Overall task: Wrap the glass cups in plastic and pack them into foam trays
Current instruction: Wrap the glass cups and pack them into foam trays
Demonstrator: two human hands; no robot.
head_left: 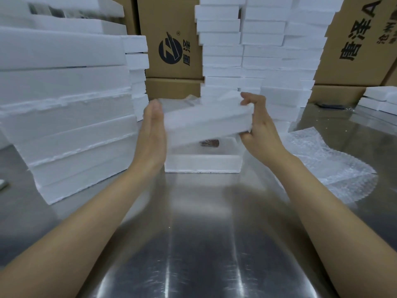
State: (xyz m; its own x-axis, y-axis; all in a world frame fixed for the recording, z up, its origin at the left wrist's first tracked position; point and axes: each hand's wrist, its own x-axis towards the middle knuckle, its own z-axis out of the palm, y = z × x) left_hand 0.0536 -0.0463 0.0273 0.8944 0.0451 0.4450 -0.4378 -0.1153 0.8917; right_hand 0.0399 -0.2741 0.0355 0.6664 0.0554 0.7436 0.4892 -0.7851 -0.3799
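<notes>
Table [204, 233]: brushed metal, glossy, streaked reflections. Foam tray [203, 163] on it and foam piece [206, 123] above tray: white, matt, fine-grained. Foam stacks [64, 104] left of tray: matt white, ragged edges. Bubble wrap [335, 164] right of tray: clear plastic, pimpled. Boxes [171, 29] behind tray: brown matt cardboard.

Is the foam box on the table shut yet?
No, open. The lid, held tilted between the left hand and right hand, is above the tray.

Even bright light, glare streaks on the steel table [206, 254], blurred, edges bowed
</notes>
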